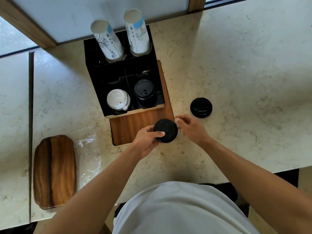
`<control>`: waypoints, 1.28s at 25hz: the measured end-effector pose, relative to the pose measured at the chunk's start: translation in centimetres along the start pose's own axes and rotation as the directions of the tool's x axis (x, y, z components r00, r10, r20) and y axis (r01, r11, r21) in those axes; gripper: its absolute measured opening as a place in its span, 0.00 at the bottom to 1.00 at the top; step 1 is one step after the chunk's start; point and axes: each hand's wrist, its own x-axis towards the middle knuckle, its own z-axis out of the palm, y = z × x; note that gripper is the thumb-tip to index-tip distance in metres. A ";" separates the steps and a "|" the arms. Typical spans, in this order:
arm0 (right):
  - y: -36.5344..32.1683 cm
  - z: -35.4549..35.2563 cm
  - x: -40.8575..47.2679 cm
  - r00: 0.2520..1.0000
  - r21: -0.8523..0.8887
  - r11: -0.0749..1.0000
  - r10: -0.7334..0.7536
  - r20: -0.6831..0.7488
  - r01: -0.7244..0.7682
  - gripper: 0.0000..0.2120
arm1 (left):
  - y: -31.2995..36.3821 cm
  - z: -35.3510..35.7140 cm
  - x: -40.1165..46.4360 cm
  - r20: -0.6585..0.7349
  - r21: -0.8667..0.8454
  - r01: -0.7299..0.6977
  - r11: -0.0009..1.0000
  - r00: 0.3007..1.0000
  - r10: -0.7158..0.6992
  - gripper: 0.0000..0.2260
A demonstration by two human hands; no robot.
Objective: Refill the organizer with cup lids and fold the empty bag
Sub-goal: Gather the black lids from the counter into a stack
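My left hand (146, 141) grips a short stack of black cup lids (167, 129) just above the wooden board in front of the organizer. My right hand (191, 127) hovers at the stack's right edge, fingers apart, holding nothing. The black organizer (94, 68) holds a stack of white lids (118, 99) in its front left compartment and black lids (144, 89) in its front right one. Another black lid (201, 107) lies on the counter to the right. A clear plastic bag (89, 156) lies flat on the counter at the left.
Two stacks of paper cups (108, 41) stand upside down in the organizer's back compartments. The organizer rests on a wooden board (135, 125). A wooden tray (54, 171) lies near the counter's front left edge. A window frame runs along the back.
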 end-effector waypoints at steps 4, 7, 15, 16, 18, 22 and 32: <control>0.9 -4.5 2.6 0.931 -0.383 0.918 -0.222 -0.290 0.100 0.16 | 0.6 0.2 0.6 -0.011 -0.021 0.010 1.000 1.000 -0.010 0.18; 2.0 -7.6 4.4 0.957 -0.638 0.767 -0.228 -0.177 0.065 0.35 | 0.6 0.3 0.8 -0.008 -0.034 0.023 0.999 1.000 -0.024 0.17; 2.9 -8.5 4.4 0.984 -0.636 0.764 -0.173 -0.041 0.108 0.42 | 0.5 0.3 0.3 -0.015 -0.134 0.026 0.991 0.999 -0.028 0.12; 2.5 -7.9 3.7 0.980 -0.571 0.812 -0.190 -0.057 0.124 0.42 | 0.5 0.2 0.1 -0.013 -0.133 0.019 0.991 1.000 -0.021 0.12; 1.5 -6.2 2.0 0.972 -0.429 0.882 -0.231 -0.032 0.196 0.43 | 0.4 -0.2 -0.3 -0.009 -0.132 0.013 0.991 1.000 -0.015 0.11; -1.1 -1.7 -1.9 0.937 -0.330 0.877 -0.314 0.156 0.349 0.42 | -0.2 -1.5 -1.5 0.024 -0.139 0.003 0.990 1.000 0.000 0.13; -2.4 3.5 -5.2 0.851 -0.297 0.834 -0.328 0.410 0.464 0.46 | -3.0 -4.6 -4.5 0.106 -0.291 0.001 0.957 0.994 0.031 0.15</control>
